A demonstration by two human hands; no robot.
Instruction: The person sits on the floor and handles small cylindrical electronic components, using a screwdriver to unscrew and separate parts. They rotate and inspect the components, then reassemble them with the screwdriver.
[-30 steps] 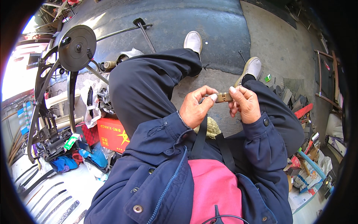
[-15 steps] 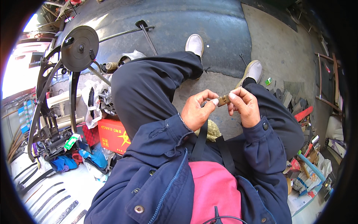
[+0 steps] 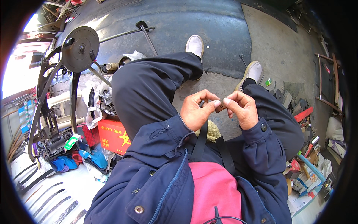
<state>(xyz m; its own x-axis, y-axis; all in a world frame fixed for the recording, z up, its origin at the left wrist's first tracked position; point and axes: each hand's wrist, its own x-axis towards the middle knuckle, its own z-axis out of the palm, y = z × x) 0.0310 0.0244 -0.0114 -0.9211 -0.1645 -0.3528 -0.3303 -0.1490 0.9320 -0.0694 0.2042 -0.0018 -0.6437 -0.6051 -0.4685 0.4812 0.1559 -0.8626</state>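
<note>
Stage: the work appears under way, with the brown piece (image 3: pixel 221 108) held up between two hands and not set down; how much has been finished cannot be told from this view.
Left to do: letting go of the piece is a step not yet done; whether its handling is near an end does not show.
Piece, position: above the gap between the thighs, over the floor (image 3: pixel 231 125), with the yellow lump (image 3: pixel 212 131) lower down, nearer the body.
Piece, appearance: small, short and brown, darker marks on the visible face, slightly tilted; the fingers cover much of it, so its full outline and material are uncertain.
Left hand (image 3: pixel 196 111): grasping the piece's left end, thumb against bent forefinger.
Right hand (image 3: pixel 243 109): pinching the other end between thumb and fingertips, the remaining fingers curled beneath.
Tools: none visible in either hand.
Black strap (image 3: pixel 201 140): runs below the left hand toward the lap; whether it joins the piece cannot be told.
Left side: machine (image 3: pixel 80 48) with a round disc, red box (image 3: pixel 113 136) near the knee, and dark strips (image 3: pixel 60 211) on a white surface.
</note>
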